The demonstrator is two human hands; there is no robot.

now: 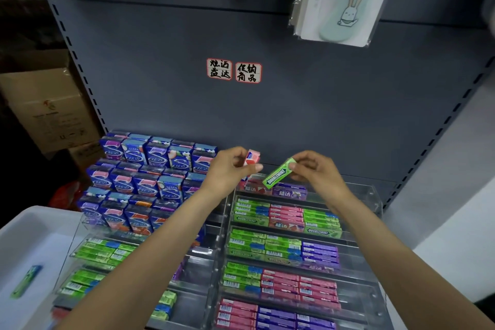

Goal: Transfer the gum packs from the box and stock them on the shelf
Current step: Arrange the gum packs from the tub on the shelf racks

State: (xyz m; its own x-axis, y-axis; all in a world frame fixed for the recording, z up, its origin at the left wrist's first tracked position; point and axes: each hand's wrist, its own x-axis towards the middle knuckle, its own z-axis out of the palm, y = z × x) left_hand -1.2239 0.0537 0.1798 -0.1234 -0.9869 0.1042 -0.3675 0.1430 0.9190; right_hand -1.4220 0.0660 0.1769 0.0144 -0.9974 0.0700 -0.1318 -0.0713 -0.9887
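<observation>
I observe both hands raised over the far end of the clear tiered display rack [375, 195], just in front of the dark grey back panel [267, 115]. My left hand [227, 168] pinches a pink gum pack [252, 158] between thumb and curled fingers, the pack standing roughly upright above the far left corner of the rack's right-hand section. My right hand [318, 171] grips a green Doublemint pack [278, 173] by its far end, fingers curled round it; the pack tilts down and to the left, its low end just above the farthest tier, where pink and purple packs [289, 191] lie. The two held packs are near each other but not touching. The nearer tiers of the rack hold rows of green, pink and purple packs lying flat. To the left, blue boxed gum [150, 177] stands stacked in stepped rows. At the near left sits a white bin [26, 236] with one green pack [26, 281] lying in it. Two handwritten labels [233, 71] are stuck to the back panel. Brown cartons [48, 107] stand beyond the shelf's left upright, and a packaged rabbit-print item [345, 0] hangs at the top right.
</observation>
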